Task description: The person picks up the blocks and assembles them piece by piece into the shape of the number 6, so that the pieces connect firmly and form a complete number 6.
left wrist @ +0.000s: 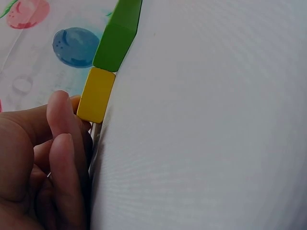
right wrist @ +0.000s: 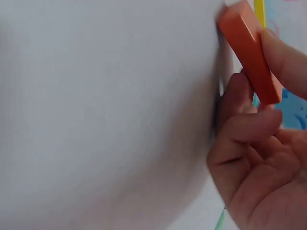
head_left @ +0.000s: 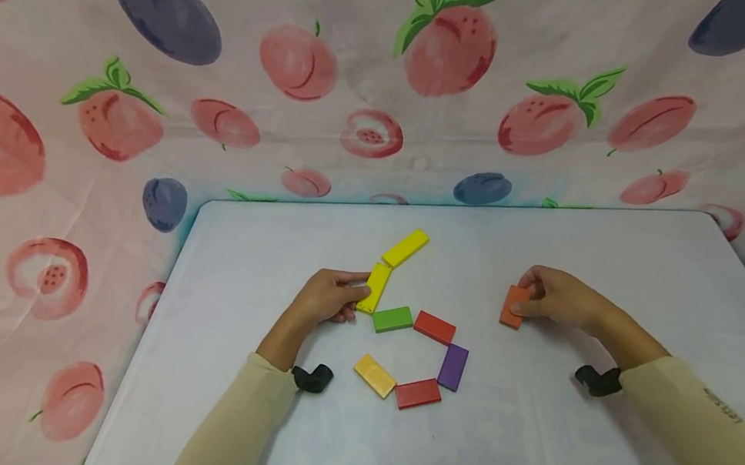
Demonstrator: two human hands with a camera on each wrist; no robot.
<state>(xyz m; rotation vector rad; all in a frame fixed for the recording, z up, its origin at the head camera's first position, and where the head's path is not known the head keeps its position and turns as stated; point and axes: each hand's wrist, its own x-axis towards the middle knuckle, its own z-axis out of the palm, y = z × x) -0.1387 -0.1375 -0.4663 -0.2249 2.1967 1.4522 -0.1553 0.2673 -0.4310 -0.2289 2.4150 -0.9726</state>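
Observation:
An orange block (head_left: 513,306) is pinched between the thumb and fingers of my right hand (head_left: 556,298), to the right of the other blocks. In the right wrist view the orange block (right wrist: 252,52) looks tilted. My left hand (head_left: 326,295) holds a long yellow block (head_left: 375,287) by its left side, thumb and index finger on it. That block's upper end meets a second long yellow block (head_left: 406,248). Its lower end lies against a green block (head_left: 393,319), whose green side (left wrist: 115,43) shows in the left wrist view.
From the green block a curve runs through a red block (head_left: 434,327), a purple block (head_left: 453,367), another red block (head_left: 418,394) and a golden-yellow block (head_left: 375,375). They lie on a white table (head_left: 512,459). A fruit-patterned cloth (head_left: 224,191) hangs behind it.

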